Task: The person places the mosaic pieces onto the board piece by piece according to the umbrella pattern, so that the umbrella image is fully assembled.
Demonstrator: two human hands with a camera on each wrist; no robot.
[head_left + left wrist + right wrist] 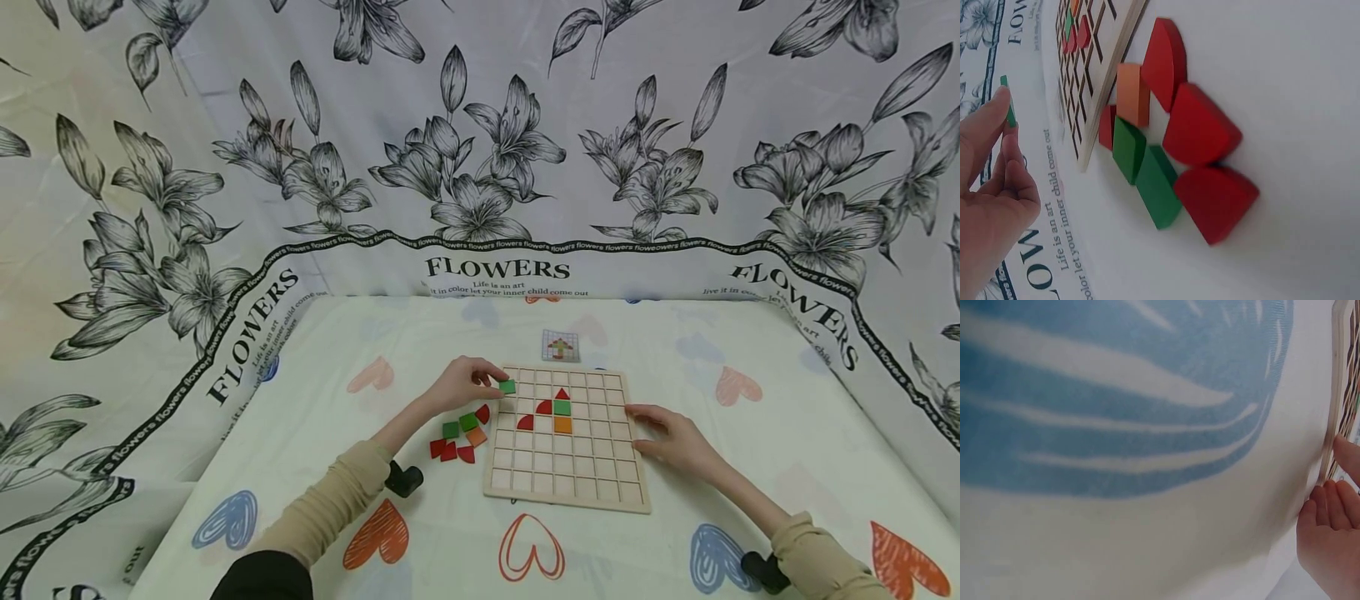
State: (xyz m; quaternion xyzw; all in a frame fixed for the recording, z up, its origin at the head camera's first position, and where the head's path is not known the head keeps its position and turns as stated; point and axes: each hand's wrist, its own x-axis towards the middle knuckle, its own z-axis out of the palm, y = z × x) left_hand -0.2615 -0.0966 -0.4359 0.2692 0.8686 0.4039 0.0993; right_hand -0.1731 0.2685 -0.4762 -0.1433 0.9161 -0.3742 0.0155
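Observation:
Between thumb and fingertips, my left hand [468, 382] pinches a green square tile [507, 387], held over the upper left corner of the wooden grid board [517, 482]. In the left wrist view that green tile [1008, 103] is seen nearly edge-on. On the board sit a red triangle [562, 394], a green square [562, 407] and an orange square [563, 425] in one column. Two red quarter-round tiles [526, 422] step down to their left. My right hand [672, 437] rests its thumb and fingers against the board's right edge.
Left of the board lie several loose tiles: red quarter-rounds [1202, 125], green ones [1159, 187] and an orange one [1132, 94]. A small pattern card [560, 345] lies beyond the board. Heart-print cloth [300, 467] covers the table, with a flower-print curtain [480, 167] behind.

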